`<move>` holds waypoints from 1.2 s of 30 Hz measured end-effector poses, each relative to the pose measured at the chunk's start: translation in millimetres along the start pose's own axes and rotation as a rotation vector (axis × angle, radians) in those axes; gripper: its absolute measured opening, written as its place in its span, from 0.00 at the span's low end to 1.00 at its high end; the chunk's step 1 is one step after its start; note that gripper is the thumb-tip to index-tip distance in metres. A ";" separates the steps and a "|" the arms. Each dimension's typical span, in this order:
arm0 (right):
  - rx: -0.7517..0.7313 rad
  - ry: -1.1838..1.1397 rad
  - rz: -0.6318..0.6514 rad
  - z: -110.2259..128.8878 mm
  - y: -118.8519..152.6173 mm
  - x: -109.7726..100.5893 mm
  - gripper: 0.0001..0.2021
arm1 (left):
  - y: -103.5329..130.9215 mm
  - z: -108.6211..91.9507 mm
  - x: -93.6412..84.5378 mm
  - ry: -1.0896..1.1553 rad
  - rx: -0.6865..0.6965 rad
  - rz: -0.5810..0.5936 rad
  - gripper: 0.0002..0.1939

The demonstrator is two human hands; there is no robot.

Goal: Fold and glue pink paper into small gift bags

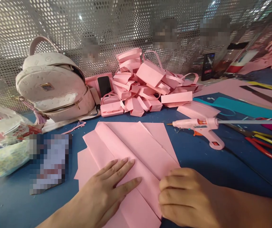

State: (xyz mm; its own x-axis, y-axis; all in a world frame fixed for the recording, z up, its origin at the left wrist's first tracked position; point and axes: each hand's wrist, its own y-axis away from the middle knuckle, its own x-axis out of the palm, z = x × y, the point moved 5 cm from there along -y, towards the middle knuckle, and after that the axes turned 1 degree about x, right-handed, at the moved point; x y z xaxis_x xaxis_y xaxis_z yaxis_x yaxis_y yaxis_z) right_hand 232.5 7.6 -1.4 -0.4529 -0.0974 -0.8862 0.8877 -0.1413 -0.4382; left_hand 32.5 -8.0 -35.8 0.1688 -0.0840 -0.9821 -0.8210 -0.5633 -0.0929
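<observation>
Several pink paper sheets (155, 142) lie stacked on the blue table. On top is a folded pink paper (119, 139), with a long flap turned over along its length. My left hand (112, 186) rests flat on the folded paper, fingers spread, holding nothing. At the right edge of that paper my right hand (185, 193) is closed, its fingers curled against the fold; the thumb and fingertips are hidden. A pink glue gun (202, 125) with a clear glue stick in its back lies just beyond my right hand.
Behind the sheets is a heap of small pink paper bags (150, 76). A pale backpack (52, 85) and phone (104, 86) stand back left, by the perforated metal screen (117, 19). Scissors (261, 141) lie right. A tissue pack (5, 158) is at left.
</observation>
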 end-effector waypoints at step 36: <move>0.034 -0.012 -0.006 1.0 2.3 5.1 0.15 | -5.1 -22.8 21.7 -0.037 0.208 -0.119 0.25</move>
State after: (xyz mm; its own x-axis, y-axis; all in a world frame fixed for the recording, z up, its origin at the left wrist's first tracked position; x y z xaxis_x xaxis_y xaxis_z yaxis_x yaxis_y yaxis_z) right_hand 232.2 5.9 -6.7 -0.4597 -0.1084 -0.8814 0.8816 -0.1755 -0.4382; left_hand 52.8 -25.7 -52.9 0.2537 0.0050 -0.9673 -0.8920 -0.3857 -0.2359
